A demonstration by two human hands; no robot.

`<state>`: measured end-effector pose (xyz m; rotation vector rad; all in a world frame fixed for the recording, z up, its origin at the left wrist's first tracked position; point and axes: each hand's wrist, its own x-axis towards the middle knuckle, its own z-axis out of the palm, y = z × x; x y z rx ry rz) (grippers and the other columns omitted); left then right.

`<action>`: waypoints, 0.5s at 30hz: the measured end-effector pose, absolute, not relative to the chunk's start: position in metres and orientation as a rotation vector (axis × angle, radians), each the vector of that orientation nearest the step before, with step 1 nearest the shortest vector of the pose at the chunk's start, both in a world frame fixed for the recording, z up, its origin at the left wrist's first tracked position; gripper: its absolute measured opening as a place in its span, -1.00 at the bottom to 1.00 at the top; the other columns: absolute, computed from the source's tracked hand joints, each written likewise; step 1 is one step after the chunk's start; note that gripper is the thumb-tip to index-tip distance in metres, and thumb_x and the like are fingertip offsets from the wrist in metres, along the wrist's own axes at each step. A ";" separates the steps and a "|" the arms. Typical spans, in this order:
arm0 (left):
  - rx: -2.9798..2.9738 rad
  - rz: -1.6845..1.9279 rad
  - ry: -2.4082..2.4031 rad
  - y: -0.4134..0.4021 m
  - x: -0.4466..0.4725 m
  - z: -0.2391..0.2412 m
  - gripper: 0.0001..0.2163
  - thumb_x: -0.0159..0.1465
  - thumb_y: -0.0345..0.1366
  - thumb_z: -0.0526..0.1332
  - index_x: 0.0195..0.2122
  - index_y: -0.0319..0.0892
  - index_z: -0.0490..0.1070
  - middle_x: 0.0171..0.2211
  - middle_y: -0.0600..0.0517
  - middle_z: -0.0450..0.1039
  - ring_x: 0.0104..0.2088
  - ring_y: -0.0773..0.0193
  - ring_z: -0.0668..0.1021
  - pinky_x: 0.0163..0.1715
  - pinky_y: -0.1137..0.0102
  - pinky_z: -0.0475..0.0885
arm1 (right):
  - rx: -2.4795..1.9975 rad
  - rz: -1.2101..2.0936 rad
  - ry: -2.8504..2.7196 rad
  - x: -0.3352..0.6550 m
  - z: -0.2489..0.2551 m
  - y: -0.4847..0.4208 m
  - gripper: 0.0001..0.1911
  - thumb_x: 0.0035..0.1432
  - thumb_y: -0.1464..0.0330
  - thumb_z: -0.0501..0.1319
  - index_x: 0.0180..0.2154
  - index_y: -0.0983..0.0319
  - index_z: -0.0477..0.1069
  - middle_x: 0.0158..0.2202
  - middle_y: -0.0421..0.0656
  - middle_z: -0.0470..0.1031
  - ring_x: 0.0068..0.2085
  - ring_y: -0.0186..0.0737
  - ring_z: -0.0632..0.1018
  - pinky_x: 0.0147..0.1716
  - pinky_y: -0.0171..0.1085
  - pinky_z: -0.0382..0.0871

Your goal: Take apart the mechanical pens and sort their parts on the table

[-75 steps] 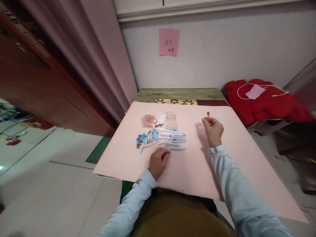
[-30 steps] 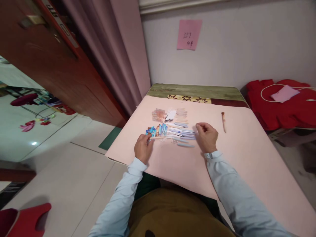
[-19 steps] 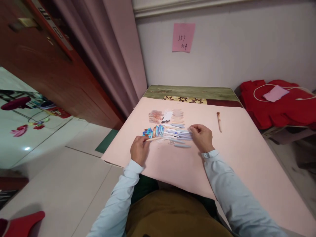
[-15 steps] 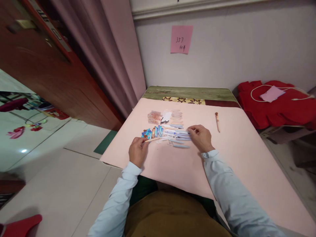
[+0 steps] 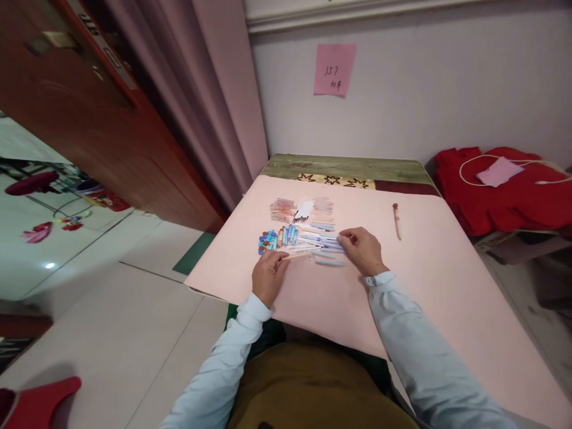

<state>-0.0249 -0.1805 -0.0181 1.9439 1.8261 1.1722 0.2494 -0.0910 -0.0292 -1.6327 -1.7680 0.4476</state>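
My left hand (image 5: 269, 275) is low at the near left of the pile, fingers pinched on a slim beige pen barrel (image 5: 298, 256) that points right. At the pile's right side my right hand (image 5: 363, 249) has thumb and forefinger closed at the ends of the pale blue pen barrels (image 5: 328, 243); its exact hold is partly hidden. Between the hands lie white refills (image 5: 308, 248). Blue and brown small figure toppers (image 5: 268, 239) sit left of them, beside short blue and orange pen sections (image 5: 289, 234). One blue barrel (image 5: 329, 263) lies apart at the near edge.
Behind are brownish clear parts (image 5: 282, 210), black-tipped white refills (image 5: 304, 210) and pale clear parts (image 5: 322, 208). A whole pen with a brown topper (image 5: 397, 221) lies to the right on the pink-covered table (image 5: 429, 286). Red cloth (image 5: 504, 202) with a white cable is beyond the right edge.
My left hand has moved right and slightly nearer me with the beige barrel, in front of the pile. My right hand stays at the blue barrels. The view has shifted slightly.
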 end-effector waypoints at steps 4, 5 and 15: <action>1.952 1.184 1.812 -0.180 -0.022 -0.022 -0.86 0.30 -0.27 0.22 -0.20 -0.12 0.55 -0.34 0.02 0.46 -0.37 0.28 0.49 -0.31 0.39 0.40 | -1.634 0.428 -1.787 0.248 -0.031 -0.091 -0.75 0.14 0.15 0.22 -0.25 0.10 0.60 -0.24 -0.17 0.57 -0.26 -0.20 0.51 -0.24 -0.21 0.26; 1.947 1.198 1.809 -0.180 -0.022 -0.022 -0.86 0.31 -0.26 0.21 -0.20 -0.13 0.55 -0.35 0.02 0.45 -0.38 0.29 0.48 -0.33 0.39 0.39 | -1.636 0.424 -1.791 0.248 -0.031 -0.091 -0.76 0.15 0.16 0.22 -0.26 0.10 0.60 -0.25 -0.18 0.57 -0.26 -0.19 0.51 -0.25 -0.21 0.25; 1.817 1.385 1.775 -0.181 -0.022 -0.022 -0.85 0.29 -0.22 0.22 -0.23 -0.15 0.54 -0.43 0.07 0.41 -0.47 0.35 0.40 -0.40 0.44 0.36 | -1.630 0.402 -1.798 0.250 -0.033 -0.090 -0.78 0.16 0.19 0.20 -0.30 0.09 0.61 -0.29 -0.18 0.57 -0.29 -0.19 0.51 -0.28 -0.23 0.26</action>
